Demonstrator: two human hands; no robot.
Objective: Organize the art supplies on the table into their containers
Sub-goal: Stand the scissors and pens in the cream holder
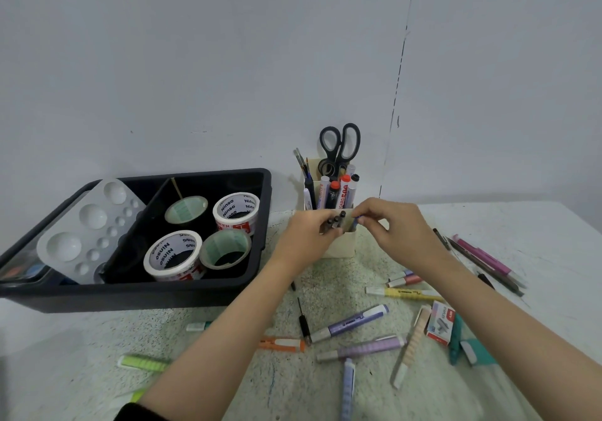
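Presently both hands meet at the back of the desk (pixel 527 221), right in front of the cream holder (pixel 340 248), which stands against the wall just right of the black tray (pixel 130 295). The left hand (pixel 304 233) has its fingers curled round a small bundle of dark pens (pixel 335 221), tips up and gathered so they can probably go into the holder in one drop. The right hand (pixel 399 225) pinches a thin blue pen (pixel 357 219) between thumb and forefinger at the bundle's edge, apparently squaring it with the rest, though it is too small to be sure what it is. The holder already carries upright markers (pixel 340 190) in front and scissors (pixel 340 145) handles-up at the back, so tall thin things clearly belong there. The tray takes the bulky pieces: tape (pixel 236 212) rolls in its right compartment and a white palette (pixel 88 228) leaning in the left. Much is unsorted: highlighters (pixel 350 323) lie scattered over the near middle of the desk, a staples (pixel 440 323) box sits among them toward the right, and more long pens lie in a row near the right edge. I judge the job well short of done. The holder's front looks crowded, so the bundle may need feeding in carefully or it could catch on the marker caps.
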